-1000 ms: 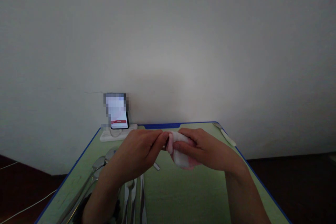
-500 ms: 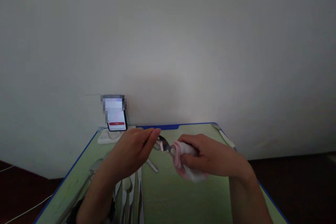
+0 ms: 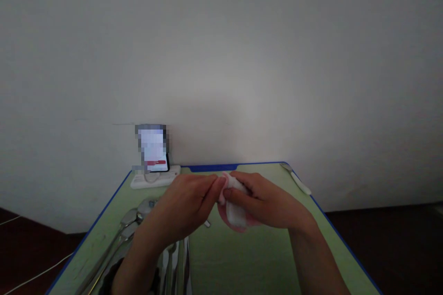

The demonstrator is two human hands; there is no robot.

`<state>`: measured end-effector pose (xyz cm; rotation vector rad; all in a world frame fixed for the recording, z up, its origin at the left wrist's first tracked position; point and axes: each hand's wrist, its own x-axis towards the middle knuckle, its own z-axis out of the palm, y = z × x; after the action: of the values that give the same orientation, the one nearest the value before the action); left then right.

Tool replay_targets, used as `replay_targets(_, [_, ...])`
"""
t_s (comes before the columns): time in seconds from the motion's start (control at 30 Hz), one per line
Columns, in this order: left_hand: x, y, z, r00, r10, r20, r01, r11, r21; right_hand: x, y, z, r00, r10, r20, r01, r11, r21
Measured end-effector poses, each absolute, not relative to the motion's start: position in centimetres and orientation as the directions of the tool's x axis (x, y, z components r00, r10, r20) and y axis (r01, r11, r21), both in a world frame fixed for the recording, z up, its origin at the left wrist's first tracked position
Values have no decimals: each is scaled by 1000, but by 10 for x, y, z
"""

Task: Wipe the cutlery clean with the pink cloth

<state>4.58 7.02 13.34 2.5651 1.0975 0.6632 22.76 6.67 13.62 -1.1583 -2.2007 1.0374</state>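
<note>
My left hand (image 3: 190, 200) is closed, thumb and fingers pinched at the left end of a bunched pink-and-white cloth (image 3: 237, 212). My right hand (image 3: 265, 196) wraps the cloth from the right, thumb pressing on top. Both hands meet above the middle of the table. The metal spoon that showed between them a moment ago is now covered by the fingers and the cloth.
Several metal spoons (image 3: 129, 219) and other long cutlery (image 3: 175, 260) lie at the left of the green table (image 3: 242, 262). A fork with a white handle (image 3: 300, 182) rests at the far right corner. A phone (image 3: 154, 152) leans by the wall on a white base (image 3: 169, 176).
My right hand has slid left with the cloth, over the spoon's metal end, up against my left fingers. My left hand has shifted slightly right.
</note>
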Motion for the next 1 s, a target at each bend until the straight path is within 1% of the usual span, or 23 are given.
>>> replay_targets(0.1, [44,74,130,614,734,289,622,-676,395,229,65,136,-569,822,-29,514,328,-793])
replay_targets(0.17, [41,77,128,605,746,278,633,-663,400,229,63,137,-565,822,-73,562,318,-763])
replay_targets(0.27, [33,84,127,573,774,271,644,-629,435,230,61,141,-548,827,-126,654,329,-681])
replay_targets(0.33, [27,86,128,531,805,264,671,-590,448,233,60,145,-553,816,-165,685,333,-648])
replay_targets(0.43, [20,88,130,506,828,241,664,-552,505,242,57,152,-570,798,-197,695,339,-634])
replay_targets(0.53, [20,88,131,487,836,254,647,-540,539,257,51,158,-549,808,-214,710,315,-630])
replay_targets(0.67, [22,86,129,461,847,265,634,-523,570,271,46,163,-545,819,-178,686,314,-657])
replay_targets(0.77, [23,84,130,436,862,257,652,-500,570,273,48,164,-562,815,-141,652,333,-681])
replay_targets(0.9, [23,79,137,437,865,247,646,-493,583,274,55,160,-583,807,-96,547,302,-780])
replay_targets(1.0, [24,75,142,467,838,283,589,-533,608,277,59,154,-595,797,-102,449,225,-865])
